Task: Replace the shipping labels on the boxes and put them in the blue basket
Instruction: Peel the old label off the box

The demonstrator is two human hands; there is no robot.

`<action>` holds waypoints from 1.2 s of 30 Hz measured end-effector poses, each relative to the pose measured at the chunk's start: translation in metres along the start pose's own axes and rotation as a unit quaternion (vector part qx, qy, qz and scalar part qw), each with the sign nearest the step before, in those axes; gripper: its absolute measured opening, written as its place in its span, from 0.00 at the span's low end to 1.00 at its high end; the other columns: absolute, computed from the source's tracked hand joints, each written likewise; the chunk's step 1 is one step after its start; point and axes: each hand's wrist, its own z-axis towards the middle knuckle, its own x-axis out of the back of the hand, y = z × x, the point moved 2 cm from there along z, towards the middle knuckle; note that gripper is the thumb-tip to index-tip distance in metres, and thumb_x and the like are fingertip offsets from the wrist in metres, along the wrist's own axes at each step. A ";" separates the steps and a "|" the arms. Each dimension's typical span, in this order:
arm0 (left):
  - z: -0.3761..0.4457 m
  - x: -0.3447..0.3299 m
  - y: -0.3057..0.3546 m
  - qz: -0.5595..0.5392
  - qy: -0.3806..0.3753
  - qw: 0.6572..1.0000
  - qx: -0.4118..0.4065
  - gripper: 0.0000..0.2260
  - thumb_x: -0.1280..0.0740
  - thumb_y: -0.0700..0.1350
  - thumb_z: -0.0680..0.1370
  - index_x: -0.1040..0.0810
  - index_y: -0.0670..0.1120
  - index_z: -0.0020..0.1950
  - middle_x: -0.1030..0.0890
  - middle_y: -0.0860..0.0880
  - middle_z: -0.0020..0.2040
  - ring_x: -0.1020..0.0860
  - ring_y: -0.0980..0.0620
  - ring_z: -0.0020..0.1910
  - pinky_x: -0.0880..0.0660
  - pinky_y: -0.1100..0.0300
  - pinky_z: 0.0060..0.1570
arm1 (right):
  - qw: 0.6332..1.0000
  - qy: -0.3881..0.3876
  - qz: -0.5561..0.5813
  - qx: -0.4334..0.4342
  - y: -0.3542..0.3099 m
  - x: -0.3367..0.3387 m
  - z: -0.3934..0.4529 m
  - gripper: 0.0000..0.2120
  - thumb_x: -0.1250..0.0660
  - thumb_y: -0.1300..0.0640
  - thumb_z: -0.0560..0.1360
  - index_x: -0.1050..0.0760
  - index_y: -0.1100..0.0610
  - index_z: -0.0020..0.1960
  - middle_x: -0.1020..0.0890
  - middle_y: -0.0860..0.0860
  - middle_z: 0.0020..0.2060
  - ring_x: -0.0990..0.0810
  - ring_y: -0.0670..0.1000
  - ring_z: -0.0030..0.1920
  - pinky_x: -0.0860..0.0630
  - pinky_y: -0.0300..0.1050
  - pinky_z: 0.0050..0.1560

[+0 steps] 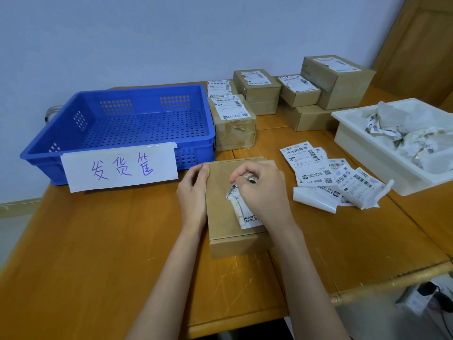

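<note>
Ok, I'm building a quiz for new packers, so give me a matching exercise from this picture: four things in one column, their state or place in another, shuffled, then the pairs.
Things:
1. blue basket
2. white bin
3. box under the hands
4. loose labels

States or places:
A. old label half peeled off
B. spread flat on the table, right of the hands
C. holds crumpled paper scraps
D. holds no boxes, a handwritten sign on its front

Pairs: 1-D, 2-C, 3-A, 4-B
</note>
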 end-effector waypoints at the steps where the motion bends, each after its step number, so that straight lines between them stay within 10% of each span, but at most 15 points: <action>1: 0.000 0.000 -0.001 0.000 0.000 1.000 0.001 0.07 0.35 0.46 0.81 0.18 0.47 0.51 0.17 0.51 0.47 0.20 0.55 0.47 0.26 0.62 0.48 | 1.000 0.006 0.002 -0.002 0.000 0.000 0.000 0.10 0.34 0.66 0.72 0.18 0.54 0.37 0.27 0.39 0.34 0.28 0.43 0.51 0.34 0.27 0.43; 8: 0.001 0.000 -0.002 -0.002 0.001 1.000 -0.005 0.07 0.35 0.46 0.81 0.18 0.46 0.53 0.17 0.51 0.48 0.21 0.56 0.47 0.27 0.63 0.47 | 0.997 0.021 0.062 -0.028 0.006 0.001 0.002 0.16 0.36 0.66 0.71 0.23 0.50 0.30 0.20 0.45 0.33 0.25 0.47 0.50 0.35 0.29 0.41; 13: 0.001 0.000 -0.003 -0.006 0.001 1.000 -0.004 0.07 0.35 0.46 0.80 0.18 0.47 0.52 0.17 0.51 0.48 0.21 0.55 0.48 0.27 0.62 0.48 | 0.993 0.048 0.108 0.024 0.002 0.001 0.003 0.09 0.36 0.62 0.69 0.20 0.51 0.42 0.24 0.43 0.47 0.26 0.46 0.53 0.31 0.34 0.51; 19: 0.001 0.001 -0.002 -0.005 0.004 1.000 -0.004 0.06 0.35 0.47 0.81 0.19 0.48 0.52 0.18 0.52 0.47 0.21 0.57 0.46 0.27 0.66 0.44 | 0.993 0.084 -0.066 0.043 -0.001 -0.004 -0.006 0.20 0.26 0.44 0.66 0.34 0.53 0.43 0.34 0.44 0.34 0.34 0.46 0.35 0.32 0.44 0.39; 29: 0.001 0.000 -0.002 -0.006 -0.002 1.000 0.002 0.06 0.35 0.47 0.81 0.19 0.48 0.52 0.18 0.52 0.48 0.21 0.56 0.47 0.26 0.62 0.48 | 0.998 0.047 -0.025 -0.025 0.008 -0.002 -0.004 0.23 0.28 0.68 0.66 0.33 0.53 0.55 0.33 0.47 0.30 0.33 0.45 0.30 0.34 0.39 0.30; 36: 0.001 0.001 -0.003 -0.008 -0.003 1.000 0.004 0.08 0.35 0.47 0.81 0.19 0.46 0.54 0.18 0.51 0.49 0.21 0.55 0.48 0.27 0.62 0.47 | 0.998 0.062 0.019 -0.011 0.008 0.001 -0.005 0.19 0.29 0.68 0.68 0.31 0.55 0.54 0.31 0.48 0.30 0.30 0.46 0.32 0.31 0.37 0.34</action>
